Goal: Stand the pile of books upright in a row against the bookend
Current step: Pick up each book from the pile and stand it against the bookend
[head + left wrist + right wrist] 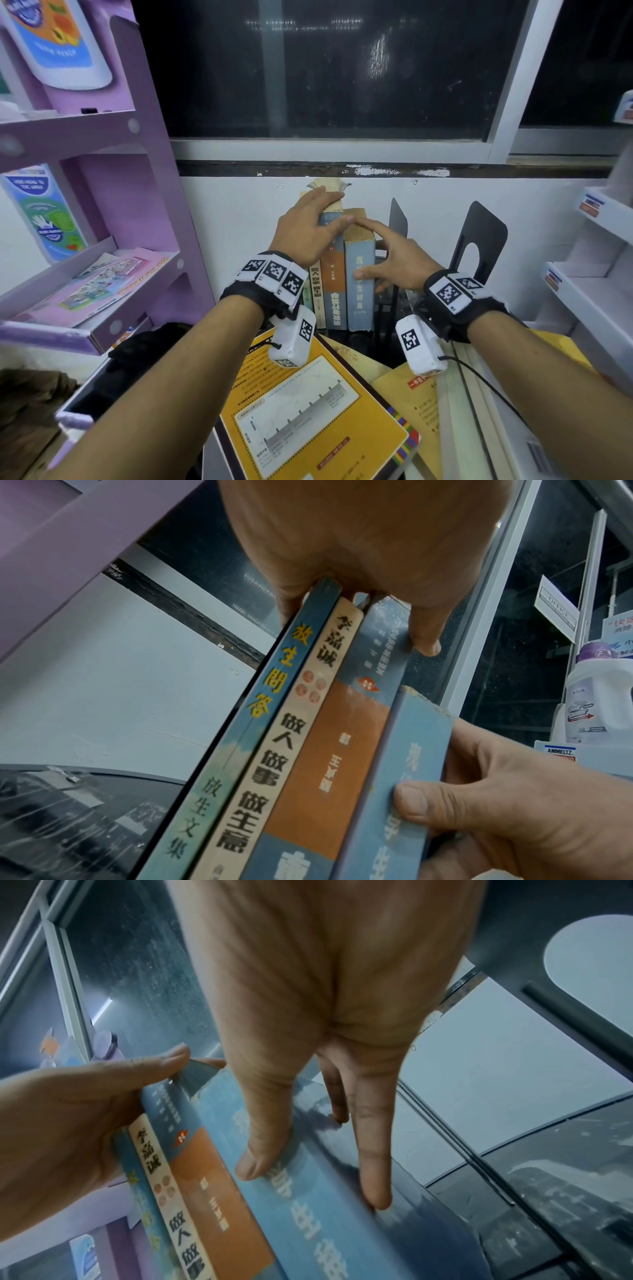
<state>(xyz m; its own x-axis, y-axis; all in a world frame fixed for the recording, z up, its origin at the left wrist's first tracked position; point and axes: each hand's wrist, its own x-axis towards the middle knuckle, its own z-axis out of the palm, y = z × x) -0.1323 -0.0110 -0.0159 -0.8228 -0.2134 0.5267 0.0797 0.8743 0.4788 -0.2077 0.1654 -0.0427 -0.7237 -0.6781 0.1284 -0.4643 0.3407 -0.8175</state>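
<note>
Several books stand upright in a row below the window. My left hand [308, 226] lies over their tops, fingers down the left side and thumb on the right, pinching the cream-spined book [274, 750] and the blue-and-orange book [334, 291] together with a thin blue one. My right hand [387, 253] grips the thick light-blue book [359, 291] at the row's right end, thumb [260, 1150] on the spine, fingers on the right cover. A black bookend [397, 219] stands just right of that book, behind my right hand. An orange book [308, 411] and a yellow book [421, 401] lie flat in front.
A second black bookend [479, 240] stands further right. A purple display shelf [102, 137] closes the left side and a white shelf [599, 274] the right. The white wall and dark window are right behind the books.
</note>
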